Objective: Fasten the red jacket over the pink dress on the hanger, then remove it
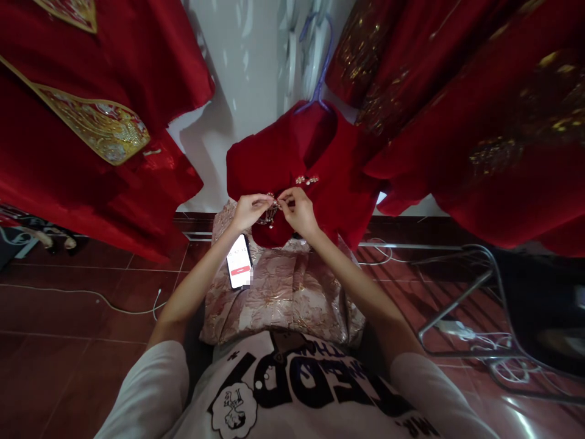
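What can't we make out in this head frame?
All in the head view:
Beaded ornament: top covered by the fingertips of the left hand and right hand; exact grip hidden.
Phone: digits too small and blurred to read surely; lower right corner pixelated.
Metal-framed black chair: cut off by right edge.
Embroidered red garment at left: upper part cut off by top edge.

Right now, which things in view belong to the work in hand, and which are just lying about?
In use:
left hand, right hand
small gold-and-white beaded ornament
red cloth garment on purple hanger

Apparently just lying about:
black-edged phone, white screen lit
thin white cable, lower left
black chair with grey metal frame
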Motion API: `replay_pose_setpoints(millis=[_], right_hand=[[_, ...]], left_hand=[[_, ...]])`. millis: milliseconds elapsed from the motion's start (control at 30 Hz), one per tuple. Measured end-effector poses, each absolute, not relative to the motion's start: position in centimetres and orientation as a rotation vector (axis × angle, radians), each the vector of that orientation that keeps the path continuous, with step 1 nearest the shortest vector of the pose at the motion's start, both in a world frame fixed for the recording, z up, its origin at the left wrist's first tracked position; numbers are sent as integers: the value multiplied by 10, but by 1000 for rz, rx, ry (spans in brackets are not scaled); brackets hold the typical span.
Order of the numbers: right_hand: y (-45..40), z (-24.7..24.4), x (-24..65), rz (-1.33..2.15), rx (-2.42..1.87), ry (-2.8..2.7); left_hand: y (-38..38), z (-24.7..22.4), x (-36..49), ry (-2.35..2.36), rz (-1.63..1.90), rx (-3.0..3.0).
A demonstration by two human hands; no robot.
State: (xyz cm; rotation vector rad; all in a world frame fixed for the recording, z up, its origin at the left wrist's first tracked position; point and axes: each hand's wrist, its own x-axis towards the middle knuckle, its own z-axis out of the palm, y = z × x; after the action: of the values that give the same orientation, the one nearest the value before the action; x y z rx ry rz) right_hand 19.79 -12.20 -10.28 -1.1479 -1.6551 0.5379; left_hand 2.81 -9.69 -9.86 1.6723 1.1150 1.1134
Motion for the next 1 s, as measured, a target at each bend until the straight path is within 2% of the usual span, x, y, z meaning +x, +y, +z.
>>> replay_pose_setpoints(millis=[333, 533, 767, 1000], right_hand=[[-138, -109, 219, 641, -1127, -1811], [-138, -107, 257, 704, -1366, -1948], [-140, -113, 267, 708, -1717, -2184], [-137, -135, 257, 674, -1749, -2165]], left_hand=[[-112, -125, 28, 1155, 1153, 1586], [-134, -148, 9, 1041, 871, 1843], [-135, -159, 24, 1052, 859, 1811], [-136, -160, 26, 1054, 835, 1815]])
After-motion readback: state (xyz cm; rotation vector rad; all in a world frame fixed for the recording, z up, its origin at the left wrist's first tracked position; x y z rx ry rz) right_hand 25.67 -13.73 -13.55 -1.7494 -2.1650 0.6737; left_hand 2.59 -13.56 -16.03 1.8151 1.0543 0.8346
